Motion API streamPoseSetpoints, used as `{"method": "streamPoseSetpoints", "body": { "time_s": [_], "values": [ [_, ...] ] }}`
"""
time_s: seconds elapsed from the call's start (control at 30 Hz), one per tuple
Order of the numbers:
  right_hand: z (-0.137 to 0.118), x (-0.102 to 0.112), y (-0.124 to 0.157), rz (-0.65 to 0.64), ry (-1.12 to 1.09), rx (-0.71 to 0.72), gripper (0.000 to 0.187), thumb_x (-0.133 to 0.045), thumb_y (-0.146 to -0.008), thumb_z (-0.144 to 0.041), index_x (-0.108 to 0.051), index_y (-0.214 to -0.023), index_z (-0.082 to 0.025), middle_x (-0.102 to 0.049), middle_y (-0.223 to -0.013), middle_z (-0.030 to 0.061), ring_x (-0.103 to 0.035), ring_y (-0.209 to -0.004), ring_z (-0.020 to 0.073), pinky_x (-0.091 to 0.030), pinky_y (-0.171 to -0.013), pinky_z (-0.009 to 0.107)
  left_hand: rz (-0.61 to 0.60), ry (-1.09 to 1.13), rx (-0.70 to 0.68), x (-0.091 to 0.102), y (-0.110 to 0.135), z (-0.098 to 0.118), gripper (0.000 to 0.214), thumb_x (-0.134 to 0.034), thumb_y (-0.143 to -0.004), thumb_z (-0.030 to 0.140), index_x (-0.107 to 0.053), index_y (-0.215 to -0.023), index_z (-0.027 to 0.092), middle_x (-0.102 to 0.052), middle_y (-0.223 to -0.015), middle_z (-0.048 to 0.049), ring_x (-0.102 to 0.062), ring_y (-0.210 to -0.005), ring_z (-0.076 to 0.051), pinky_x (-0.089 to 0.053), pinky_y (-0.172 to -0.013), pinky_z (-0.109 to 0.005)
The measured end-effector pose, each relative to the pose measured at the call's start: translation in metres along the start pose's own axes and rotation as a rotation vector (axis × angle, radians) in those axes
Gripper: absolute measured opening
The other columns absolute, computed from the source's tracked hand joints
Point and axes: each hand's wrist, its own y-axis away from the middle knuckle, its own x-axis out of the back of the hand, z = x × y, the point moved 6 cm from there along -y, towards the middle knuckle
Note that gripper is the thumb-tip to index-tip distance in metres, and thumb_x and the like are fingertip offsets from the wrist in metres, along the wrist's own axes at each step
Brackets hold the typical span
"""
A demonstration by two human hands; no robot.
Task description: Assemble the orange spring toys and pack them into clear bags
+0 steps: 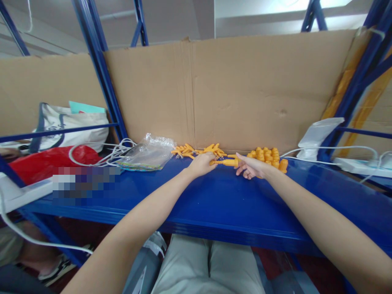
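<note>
My left hand (202, 165) is closed around one end of an orange plastic piece (228, 162), held level over the blue shelf. This piece has a thin ridged stem and a thicker cylinder pointing right. At the cylinder's end is my right hand (251, 166), thumb and fingers apart; whether it touches the piece I cannot tell. Behind my left hand lie orange branched pieces (214, 150) with small metal links, and more (185, 150) lie further left. Several short orange rounded pieces (266, 155) stand grouped just beyond my right hand.
A clear plastic bag (148, 153) lies on the blue shelf (214, 200) to the left, beside white cables (122, 148) and a red bag (55, 163). Cardboard (245, 90) walls the back. A white power strip (364, 165) sits at right. Another person's leg (36, 249) shows lower left.
</note>
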Motion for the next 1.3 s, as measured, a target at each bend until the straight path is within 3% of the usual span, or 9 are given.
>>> {"method": "streamPoseSetpoints", "body": {
  "time_s": [0.1,0.23,0.33,0.47,0.63,0.73,0.9,1.1,1.3],
  "values": [
    [-0.007,-0.003,0.004,-0.039,-0.092,0.085,0.032,-0.042,-0.095,-0.043,-0.056,-0.083,-0.017,-0.067,-0.071,0.0047,-0.057,-0.050,0.0108,-0.046,-0.047,0.021,0.010,0.017,0.006,-0.001,0.000,-0.004,0.006,-0.058,-0.082,0.017,-0.063,-0.083,0.013,-0.066,-0.090,-0.0083,-0.064,-0.090,-0.023,-0.049,-0.082,-0.035],
    [-0.013,-0.003,0.002,0.001,-0.146,0.171,0.009,-0.052,-0.091,-0.020,-0.059,-0.088,-0.015,-0.065,-0.068,0.0028,-0.059,-0.054,0.0103,-0.048,-0.053,0.020,0.009,0.044,0.007,-0.003,-0.001,-0.006,0.007,-0.060,-0.082,0.017,-0.063,-0.085,0.012,-0.067,-0.089,-0.0090,-0.064,-0.089,-0.023,-0.049,-0.083,-0.036],
    [-0.015,-0.001,0.001,0.033,-0.190,0.210,0.011,-0.051,-0.090,-0.014,-0.061,-0.085,-0.012,-0.064,-0.063,0.0038,-0.060,-0.054,0.0105,-0.049,-0.055,0.019,0.008,0.061,0.020,-0.002,-0.001,-0.005,0.008,-0.060,-0.083,0.019,-0.064,-0.086,0.013,-0.067,-0.091,-0.0083,-0.064,-0.091,-0.022,-0.049,-0.083,-0.035],
    [-0.024,0.006,0.005,0.097,-0.260,0.301,0.010,-0.054,-0.088,-0.011,-0.061,-0.080,-0.012,-0.064,-0.061,0.0036,-0.060,-0.055,0.0104,-0.048,-0.054,0.019,0.086,0.064,0.044,0.005,0.001,-0.003,0.019,-0.056,-0.086,0.023,-0.062,-0.102,0.016,-0.065,-0.109,-0.0089,-0.061,-0.103,-0.022,-0.049,-0.088,-0.034],
    [-0.032,0.028,0.002,0.325,-0.285,0.476,0.002,-0.059,-0.085,-0.017,-0.058,-0.086,-0.018,-0.067,-0.078,0.0035,-0.064,-0.065,0.0111,-0.052,-0.066,0.023,0.099,0.040,0.100,0.006,0.002,-0.004,0.024,-0.052,-0.088,0.024,-0.059,-0.110,0.017,-0.064,-0.114,-0.0098,-0.062,-0.103,-0.021,-0.050,-0.089,-0.034],
    [-0.038,0.043,0.002,0.555,-0.073,0.690,0.018,-0.063,-0.081,-0.023,-0.056,-0.097,-0.019,-0.067,-0.099,0.0069,-0.065,-0.081,0.0154,-0.052,-0.076,0.030,0.092,0.038,0.103,0.004,0.002,-0.005,0.024,-0.051,-0.087,0.022,-0.060,-0.109,0.017,-0.065,-0.112,-0.0092,-0.063,-0.102,-0.021,-0.050,-0.091,-0.034],
    [-0.041,0.034,0.008,0.794,0.673,0.867,0.027,-0.059,-0.081,-0.024,-0.056,-0.107,-0.016,-0.063,-0.111,0.0128,-0.059,-0.100,0.0260,-0.045,-0.084,0.038,0.068,0.070,0.110,0.002,0.002,-0.004,0.022,-0.051,-0.087,0.019,-0.063,-0.106,0.014,-0.067,-0.110,-0.0100,-0.065,-0.098,-0.020,-0.050,-0.090,-0.033],
    [-0.033,0.002,0.006,0.784,1.307,0.673,0.023,-0.049,-0.089,-0.020,-0.057,-0.110,-0.016,-0.063,-0.108,0.0131,-0.059,-0.098,0.0259,-0.037,-0.081,0.034,0.031,0.085,0.121,0.002,0.002,-0.002,0.022,-0.053,-0.085,0.014,-0.066,-0.102,0.012,-0.070,-0.103,-0.0105,-0.066,-0.093,-0.021,-0.050,-0.088,-0.035],
    [-0.027,-0.010,-0.001,0.705,1.477,0.509,0.025,-0.051,-0.090,-0.022,-0.057,-0.113,-0.014,-0.062,-0.115,0.0137,-0.056,-0.108,0.0266,-0.036,-0.085,0.035,0.012,0.080,0.108,0.001,0.001,-0.001,0.021,-0.052,-0.083,0.013,-0.068,-0.097,0.014,-0.071,-0.098,-0.0086,-0.067,-0.089,-0.020,-0.051,-0.084,-0.034]
  ]
}}
